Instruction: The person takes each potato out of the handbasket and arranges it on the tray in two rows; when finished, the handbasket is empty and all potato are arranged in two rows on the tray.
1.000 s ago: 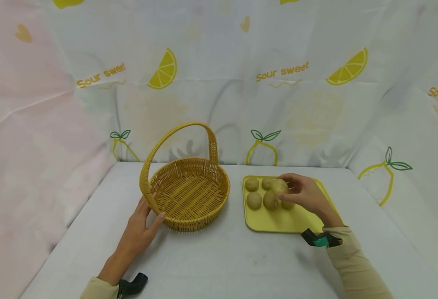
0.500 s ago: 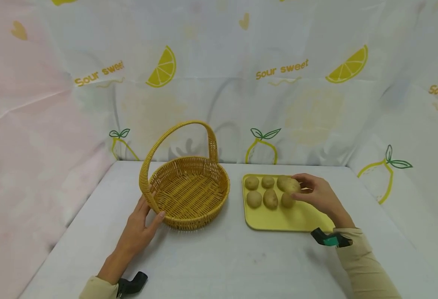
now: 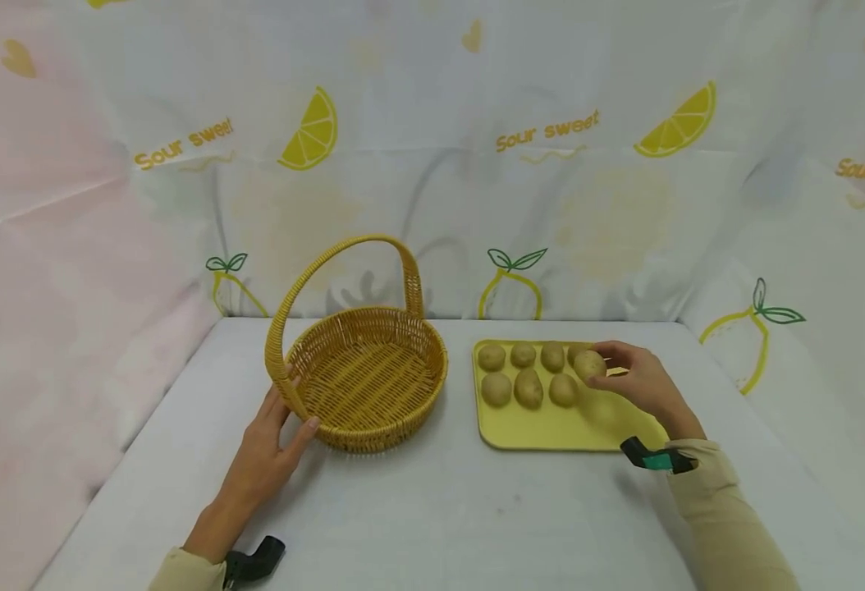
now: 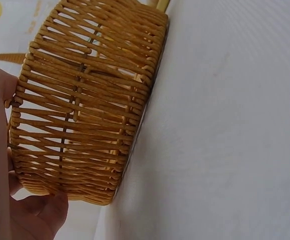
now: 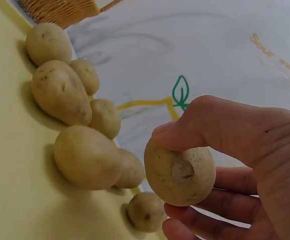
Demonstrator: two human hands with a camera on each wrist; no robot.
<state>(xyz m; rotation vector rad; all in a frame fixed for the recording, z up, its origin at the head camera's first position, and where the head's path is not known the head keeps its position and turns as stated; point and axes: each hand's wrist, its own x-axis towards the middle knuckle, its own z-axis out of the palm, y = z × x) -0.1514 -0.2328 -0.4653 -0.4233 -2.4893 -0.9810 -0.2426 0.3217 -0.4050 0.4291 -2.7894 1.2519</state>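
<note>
My left hand [image 3: 258, 460] holds the left side of a round yellow wicker basket [image 3: 373, 441] with a tall arched handle. In the left wrist view, its thumb lies at the rim of the basket [image 4: 84, 110] and fingertips touch the woven wall. My right hand [image 3: 645, 384] pinches a potato [image 3: 590, 368] between thumb and fingers above the yellow tray [image 3: 551, 431]. A brown scar marks that held potato [image 5: 180, 172] in the right wrist view. Several other potatoes [image 3: 528, 388] lie in two rows on the tray's left part; one at the back [image 3: 577, 351] is partly hidden.
A white-covered table [image 3: 440, 509] bears the basket and tray side by side. Behind it hangs a pale cloth [image 3: 418, 189] printed with lemons and lettering. The basket's handle [image 3: 329, 253] rises well above its rim.
My right hand has moved right over the tray with the potato, uncovering more potatoes in the rows. The left hand stays at the basket. The head view has shifted slightly.
</note>
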